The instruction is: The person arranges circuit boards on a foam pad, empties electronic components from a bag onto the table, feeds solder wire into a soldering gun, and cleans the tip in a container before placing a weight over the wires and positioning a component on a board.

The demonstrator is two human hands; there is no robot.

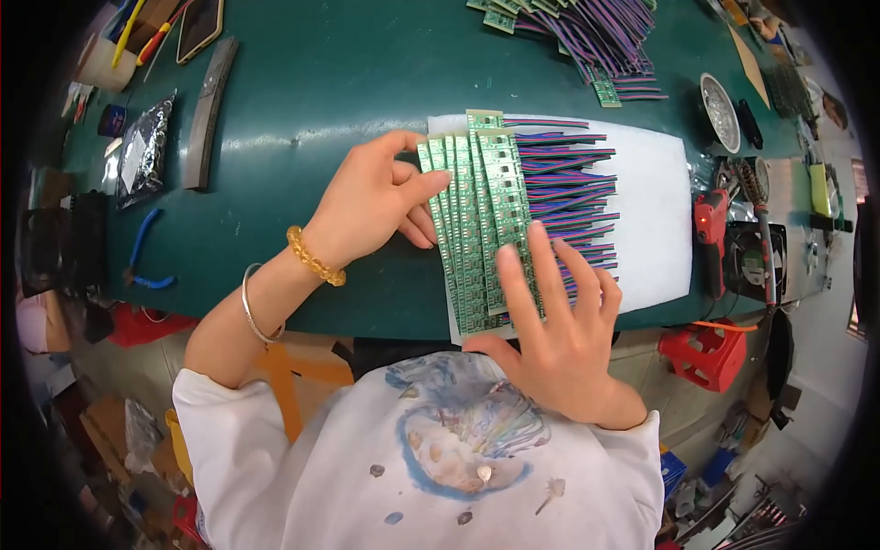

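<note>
Right hand (566, 325): fingers spread over fanned green circuit-board strips (472, 234). Left hand (374, 191): I see it pinching their left edge. Red plastic stool (706, 356): on the floor (669, 411), to my right. White foam sheet (655, 215): beneath the strips and their multicoloured wires (570, 176). Green tabletop (302, 220): faintly scuffed, bearing a shiny plastic bag (147, 151) at left. Farthest off: second pile of wired boards (596, 41), well apart.

Your table (321, 73) is green, its top lightly marked. A white pad (653, 220) lies flat on it in front of you, reaching toward the near edge. Beyond the pad sits a pile of wired boards (596, 37). On your left lie a bar (210, 115), a bag (147, 151) and a phone (199, 27); on your right, a dish (720, 112).
</note>
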